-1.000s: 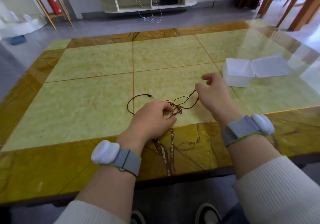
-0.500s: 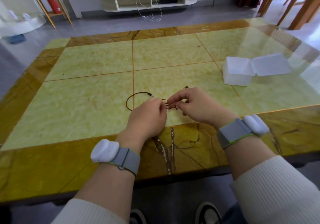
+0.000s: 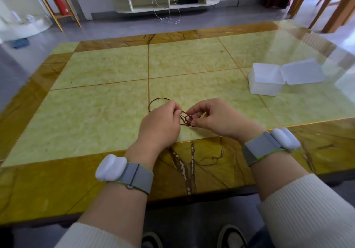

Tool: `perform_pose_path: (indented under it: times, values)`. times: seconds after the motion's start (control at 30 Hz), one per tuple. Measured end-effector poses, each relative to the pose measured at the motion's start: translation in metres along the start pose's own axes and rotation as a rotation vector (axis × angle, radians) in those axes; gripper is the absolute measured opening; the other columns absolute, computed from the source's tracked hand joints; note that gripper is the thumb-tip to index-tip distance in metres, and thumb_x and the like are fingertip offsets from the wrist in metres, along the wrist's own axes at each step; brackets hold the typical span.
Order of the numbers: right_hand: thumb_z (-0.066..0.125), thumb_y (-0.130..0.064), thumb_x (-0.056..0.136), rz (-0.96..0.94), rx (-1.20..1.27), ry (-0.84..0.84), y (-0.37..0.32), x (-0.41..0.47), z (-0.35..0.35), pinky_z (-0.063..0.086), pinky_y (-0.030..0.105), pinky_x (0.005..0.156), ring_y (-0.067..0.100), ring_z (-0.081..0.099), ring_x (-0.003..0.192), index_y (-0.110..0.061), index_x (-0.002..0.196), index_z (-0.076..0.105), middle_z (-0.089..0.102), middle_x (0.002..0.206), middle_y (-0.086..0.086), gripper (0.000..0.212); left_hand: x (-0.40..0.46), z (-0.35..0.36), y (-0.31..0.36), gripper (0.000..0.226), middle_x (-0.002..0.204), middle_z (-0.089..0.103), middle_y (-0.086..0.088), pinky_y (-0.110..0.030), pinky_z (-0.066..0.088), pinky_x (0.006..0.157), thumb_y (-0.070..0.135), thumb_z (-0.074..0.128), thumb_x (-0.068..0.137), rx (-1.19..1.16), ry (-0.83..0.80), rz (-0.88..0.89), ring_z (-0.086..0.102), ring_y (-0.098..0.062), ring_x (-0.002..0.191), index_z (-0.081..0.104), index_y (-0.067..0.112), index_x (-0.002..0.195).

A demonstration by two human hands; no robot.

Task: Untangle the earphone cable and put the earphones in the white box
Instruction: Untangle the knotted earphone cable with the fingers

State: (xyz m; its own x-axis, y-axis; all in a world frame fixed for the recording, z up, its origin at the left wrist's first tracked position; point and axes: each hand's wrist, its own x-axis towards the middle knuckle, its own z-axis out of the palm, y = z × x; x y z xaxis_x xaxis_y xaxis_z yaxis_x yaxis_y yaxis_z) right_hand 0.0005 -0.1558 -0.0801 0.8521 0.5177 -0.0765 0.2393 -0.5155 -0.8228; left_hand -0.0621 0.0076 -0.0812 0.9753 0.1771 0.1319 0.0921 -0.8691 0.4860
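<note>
Both hands, left hand [image 3: 160, 124] and right hand [image 3: 215, 119], are pinching the earphone cable [image 3: 187, 121] at its knot (thin, limp, probably snag-prone); gentle teasing near the loops is looking wisest. The white box [image 3: 265, 81] is sitting open.

1. The earphone cable [image 3: 186, 120] lies on the table [image 3: 96, 94], near its front edge.
2. The left hand [image 3: 160, 125] is left of the cable, the right hand [image 3: 215, 120] right of it.
3. The box [image 3: 266, 82] stands on the table, far right of the cable and behind it.

The left hand [image 3: 160, 125] covers part of the thin reddish-brown earphone cable [image 3: 187, 120], so only a loop shows beyond its knuckles. The knot between both hands is too small to trace (earbuds cannot be made out). The right hand's [image 3: 215, 120] fingertips hide the strand they pinch.
</note>
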Motion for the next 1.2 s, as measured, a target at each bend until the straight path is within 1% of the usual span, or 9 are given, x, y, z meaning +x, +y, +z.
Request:
perform_pose_path:
  times: [0.07,0.17,0.33,0.47,0.6,0.7,0.83,1.03,1.2]
  values:
    - [0.075,-0.013,0.083,0.003,0.031,0.016,0.000,0.000,0.000,0.049,0.023,0.070,0.000,0.063,0.067,-0.023,0.110,0.068,0.073,0.085,-0.004,0.029,0.000,-0.001,-0.001,0.014,0.084,0.062,0.008,-0.034,0.046,0.064,0.028,0.044,0.099,-0.068,0.010,-0.003,0.057,-0.017,0.074,0.057,0.028,0.107]
    - [0.076,-0.014,0.083,0.005,0.071,0.038,0.000,0.000,-0.002,0.046,0.026,0.068,-0.004,0.060,0.059,-0.022,0.114,0.062,0.075,0.085,-0.002,0.035,-0.001,-0.002,-0.001,0.014,0.084,0.060,0.009,-0.034,0.050,0.064,0.028,0.052,0.094,-0.206,0.001,0.010,0.055,-0.011,0.063,0.054,0.030,0.107]
    - [0.074,-0.009,0.083,-0.022,0.121,0.051,-0.003,-0.002,-0.005,0.046,0.025,0.068,-0.005,0.059,0.058,-0.019,0.112,0.058,0.076,0.087,0.001,0.035,-0.004,0.000,0.000,0.035,0.099,0.062,0.013,-0.029,0.050,0.069,0.049,0.066,0.084,-0.258,-0.013,0.053,0.051,-0.004,0.070,0.056,0.030,0.112]
    - [0.071,-0.005,0.084,-0.029,0.161,0.025,-0.006,-0.004,-0.006,0.044,0.024,0.068,-0.006,0.059,0.056,-0.016,0.111,0.057,0.076,0.088,0.003,0.033,-0.002,0.001,-0.001,0.029,0.105,0.066,0.012,-0.032,0.052,0.077,0.042,0.065,0.088,-0.204,0.034,0.068,0.052,-0.006,0.074,0.065,0.027,0.112]
    - [0.065,0.000,0.085,-0.037,0.141,0.027,-0.007,-0.005,-0.006,0.049,0.028,0.073,-0.002,0.059,0.060,-0.015,0.108,0.059,0.076,0.086,0.001,0.028,-0.002,0.001,0.001,0.016,0.095,0.066,0.012,-0.035,0.053,0.074,0.034,0.061,0.091,-0.156,0.046,0.085,0.056,-0.009,0.075,0.073,0.028,0.100]
    - [0.065,0.000,0.086,-0.044,0.118,0.068,-0.008,-0.004,-0.006,0.049,0.023,0.075,0.002,0.064,0.071,-0.017,0.100,0.063,0.075,0.086,0.001,0.022,-0.003,0.000,0.002,0.015,0.082,0.067,0.010,-0.037,0.054,0.069,0.033,0.058,0.093,-0.185,0.016,0.025,0.059,-0.012,0.068,0.073,0.028,0.094]
    - [0.071,-0.010,0.085,-0.056,0.101,0.078,-0.010,-0.005,-0.005,0.049,0.017,0.066,-0.001,0.060,0.064,-0.020,0.091,0.069,0.070,0.080,-0.004,0.012,-0.002,-0.001,0.005,0.020,0.069,0.069,0.004,-0.033,0.053,0.062,0.034,0.059,0.092,-0.272,0.006,-0.072,0.062,-0.015,0.064,0.071,0.025,0.079]
    - [0.072,-0.019,0.086,-0.081,-0.020,0.167,-0.009,-0.003,-0.003,0.039,0.007,0.055,-0.006,0.052,0.054,-0.022,0.084,0.072,0.062,0.066,-0.012,0.003,-0.002,-0.003,0.009,0.029,0.074,0.070,-0.010,-0.030,0.047,0.056,0.032,0.058,0.092,-0.350,-0.001,-0.124,0.053,-0.014,0.056,0.071,0.013,0.074]
    - [0.064,-0.020,0.091,-0.042,0.073,0.282,-0.005,0.001,-0.004,0.047,0.022,0.066,0.008,0.053,0.066,-0.021,0.090,0.067,0.066,0.083,-0.001,0.004,0.000,-0.004,0.008,0.027,0.068,0.065,-0.013,-0.035,0.051,0.060,0.029,0.059,0.092,-0.402,0.035,-0.167,0.051,-0.014,0.057,0.069,0.013,0.072]
